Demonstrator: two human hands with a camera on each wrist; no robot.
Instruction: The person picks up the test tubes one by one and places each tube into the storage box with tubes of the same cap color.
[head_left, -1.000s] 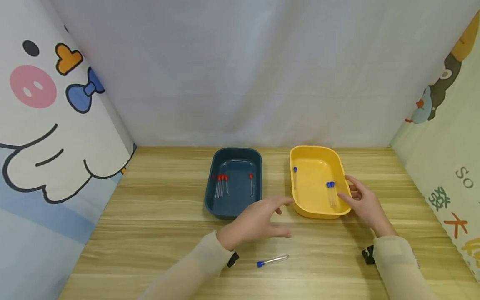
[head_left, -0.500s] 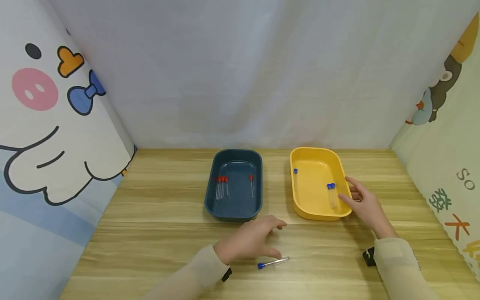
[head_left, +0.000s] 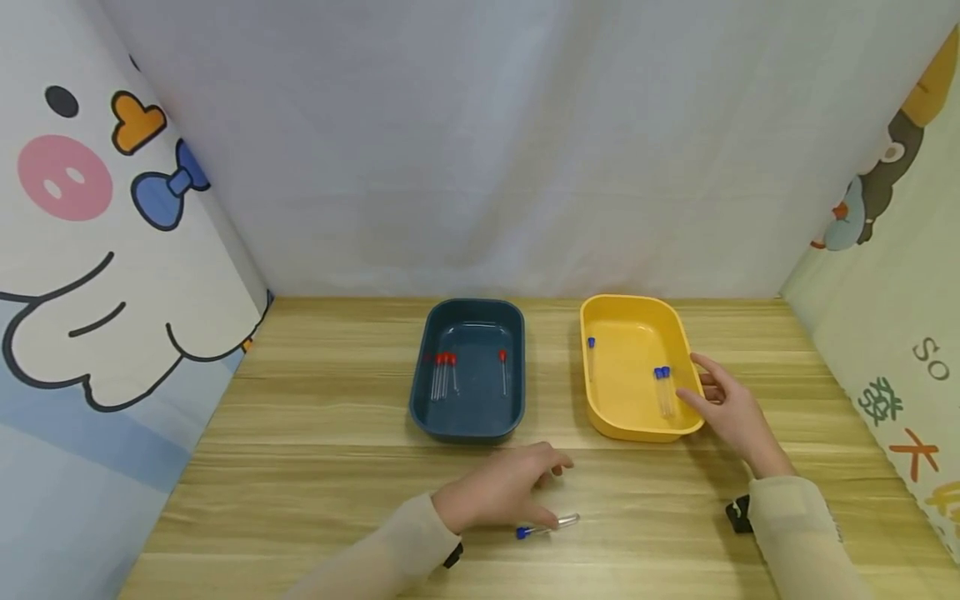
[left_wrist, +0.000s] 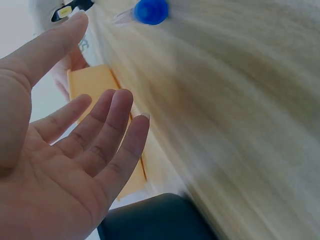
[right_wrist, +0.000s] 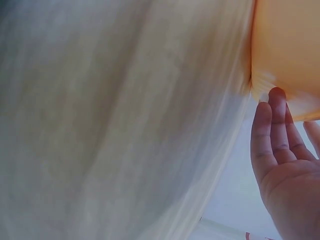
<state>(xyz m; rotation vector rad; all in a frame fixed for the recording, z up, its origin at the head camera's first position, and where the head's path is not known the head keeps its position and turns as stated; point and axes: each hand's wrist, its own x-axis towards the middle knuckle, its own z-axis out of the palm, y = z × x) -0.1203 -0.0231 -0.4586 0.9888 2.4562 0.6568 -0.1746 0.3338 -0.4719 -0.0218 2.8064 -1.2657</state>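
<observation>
My left hand (head_left: 504,485) hovers low over the wooden table with its fingers spread, and its thumb is over a clear tube with a blue cap (head_left: 522,532). In the left wrist view, the blue cap (left_wrist: 151,11) is beyond the thumb tip, and the palm holds nothing. At the yellow bin (head_left: 626,429), my right hand (head_left: 738,421) straddles the right wall, thumb over the rim and fingers against the outside. The right wrist view shows those fingertips (right_wrist: 276,95) touching the bin. Inside it lie several blue-capped tubes (head_left: 663,390).
A dark blue bin (head_left: 468,429) stands left of the yellow one and contains several red-capped tubes (head_left: 444,375). Behind both bins hangs a pale curtain (head_left: 480,167). Printed cloth (head_left: 135,275) borders the table on the left, with another on the right.
My left hand has come down and toward me from between the bins, and its thumb now covers part of the loose tube. My right hand has stayed at the yellow bin.
</observation>
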